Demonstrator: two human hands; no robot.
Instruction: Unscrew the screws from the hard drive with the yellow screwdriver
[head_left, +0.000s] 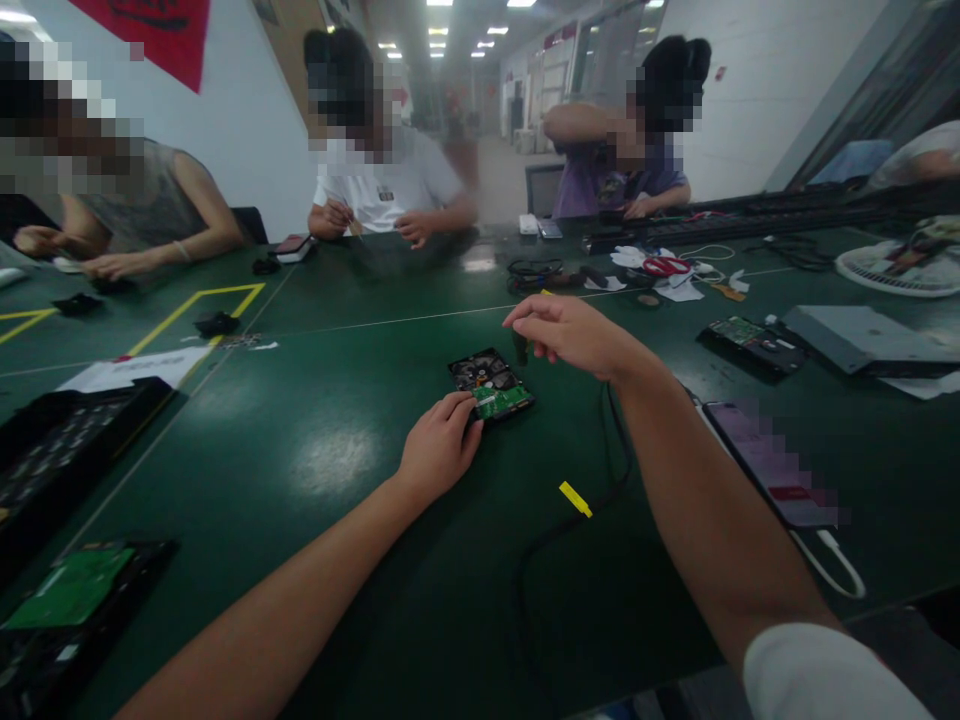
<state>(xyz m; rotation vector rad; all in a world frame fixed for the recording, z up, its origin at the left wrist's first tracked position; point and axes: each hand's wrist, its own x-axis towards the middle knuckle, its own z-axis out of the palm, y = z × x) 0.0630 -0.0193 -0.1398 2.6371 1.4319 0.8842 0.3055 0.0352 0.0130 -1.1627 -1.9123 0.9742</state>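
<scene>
A hard drive [504,402] with a green circuit board lies on the green table in front of me. My left hand [444,440] grips its near left edge, fingertips on the board and thumb along the side. Just above the drive's far right corner, my right hand [566,335] is raised with bent fingers. From those fingers a short dark tool [520,347] hangs downward, apart from the drive; its tip and exact kind cannot be made out.
A black cable [525,560] with a yellow tag [574,498] runs near my right forearm. A phone [776,465], another drive [754,345] and a grey metal box [874,340] stand right. Left are a black tray [75,460] and a drive [71,590]. Several people sit opposite.
</scene>
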